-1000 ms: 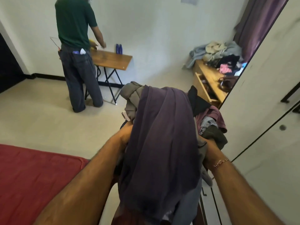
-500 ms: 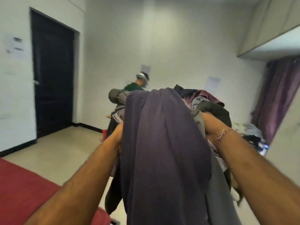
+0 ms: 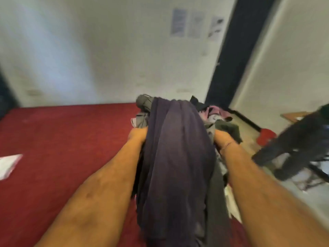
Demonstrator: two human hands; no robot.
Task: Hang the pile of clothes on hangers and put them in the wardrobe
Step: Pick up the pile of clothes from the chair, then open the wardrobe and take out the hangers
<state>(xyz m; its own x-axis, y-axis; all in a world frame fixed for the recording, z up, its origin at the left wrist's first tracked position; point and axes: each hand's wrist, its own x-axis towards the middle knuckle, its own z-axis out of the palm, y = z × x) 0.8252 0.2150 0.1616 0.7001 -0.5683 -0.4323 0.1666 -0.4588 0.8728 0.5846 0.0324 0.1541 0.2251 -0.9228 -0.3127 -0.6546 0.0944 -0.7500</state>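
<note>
A bundle of clothes (image 3: 178, 154) hangs between my arms, with a dark purple garment draped over the top and grey, pink and dark green pieces behind it. My left hand (image 3: 138, 135) grips the bundle from the left side; its fingers are buried in the cloth. My right hand (image 3: 220, 139) grips it from the right, a thin bracelet on the wrist. The bundle is held in the air over the edge of a red bed (image 3: 62, 148). No hanger and no wardrobe is in view. The frame is blurred.
A white paper (image 3: 8, 164) lies on the bed at the left. Another person's dark trousers (image 3: 293, 145) stand at the right beside a folding table's legs (image 3: 318, 173) and a red object (image 3: 266, 138) on the floor. A dark door (image 3: 226, 56) is behind.
The view has swung left from the wardrobe side and the room's far wall to the red bed. Both hands have kept their hold on the clothes bundle throughout.
</note>
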